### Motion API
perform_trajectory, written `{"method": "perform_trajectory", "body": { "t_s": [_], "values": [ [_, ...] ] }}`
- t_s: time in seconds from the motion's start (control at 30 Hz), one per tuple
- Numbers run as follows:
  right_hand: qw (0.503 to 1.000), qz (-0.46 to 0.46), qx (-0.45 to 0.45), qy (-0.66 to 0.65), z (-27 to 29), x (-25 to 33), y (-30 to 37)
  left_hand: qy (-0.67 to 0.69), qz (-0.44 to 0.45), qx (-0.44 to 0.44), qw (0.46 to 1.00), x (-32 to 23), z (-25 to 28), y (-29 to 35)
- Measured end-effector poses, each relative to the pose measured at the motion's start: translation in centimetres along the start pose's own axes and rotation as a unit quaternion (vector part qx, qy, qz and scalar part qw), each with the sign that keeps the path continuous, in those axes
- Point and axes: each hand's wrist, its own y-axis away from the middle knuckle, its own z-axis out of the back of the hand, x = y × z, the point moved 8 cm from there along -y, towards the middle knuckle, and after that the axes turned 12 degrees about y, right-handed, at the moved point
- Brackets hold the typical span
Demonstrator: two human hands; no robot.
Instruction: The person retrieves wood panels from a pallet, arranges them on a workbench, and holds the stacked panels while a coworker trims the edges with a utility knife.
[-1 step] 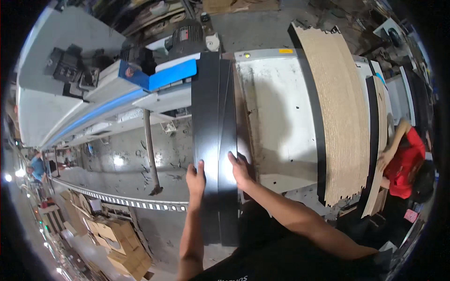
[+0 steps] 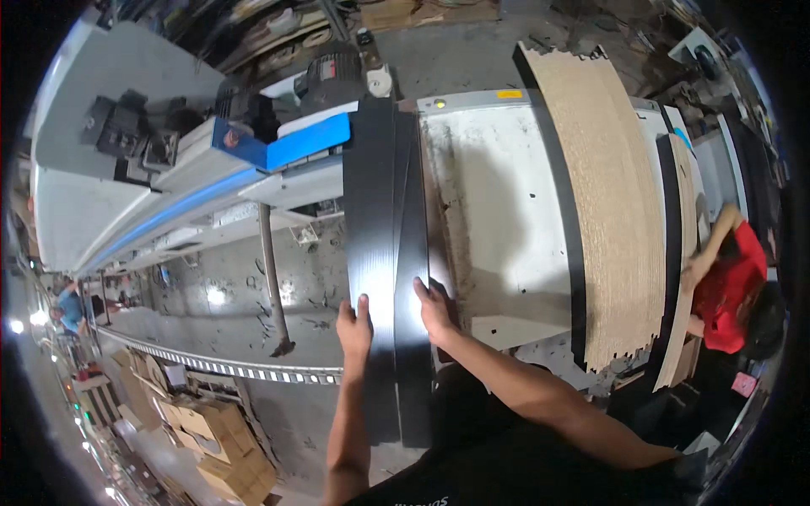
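Note:
Long black boards [image 2: 371, 228] lie lengthwise in front of me, with thin seams between them. My left hand [image 2: 354, 327] grips their left edge, thumb on top and fingers hidden beneath. On the right edge, my right hand [image 2: 434, 312] holds them in the same way, a little farther forward. Light glares off the dark surface between my hands. The far end of the boards is beside a blue plate [image 2: 309, 142] on the machine, and the near end reaches back close to my body.
A white machine bed [image 2: 506, 211] stands to the right, bearing a stack of pale wood-grain strips [image 2: 612, 211] with dark edges. Farther right, a person in red [image 2: 730, 291] touches another strip stack [image 2: 682, 244]. A metal post [image 2: 271, 278], roller rail [image 2: 228, 365] and cardboard boxes [image 2: 207, 430] are left.
My hands and the boards sit very slightly lower in the picture, along with small shifts of the whole view. My grip looks the same.

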Motion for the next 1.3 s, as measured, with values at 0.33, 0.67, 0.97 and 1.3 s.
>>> {"method": "perform_trajectory", "body": {
  "t_s": [0.33,0.67,0.97,1.3],
  "values": [
    [0.996,0.016,0.026,-0.084,8.1,2.3,4.0,-0.114,-0.12,-0.013,0.986,-8.3,-7.1,11.3],
    [0.981,-0.029,0.104,-0.163,15.3,0.4,7.4,-0.137,-0.103,0.032,0.985,-8.0,-10.7,14.8],
    [0.964,0.007,0.162,-0.21,16.9,-1.1,7.5,0.041,-0.041,0.201,0.978,-7.9,-11.8,18.6],
    [0.933,-0.076,0.257,-0.241,16.1,0.5,6.8,0.092,0.039,0.276,0.956,-7.7,-10.2,16.9]
  ]
}}
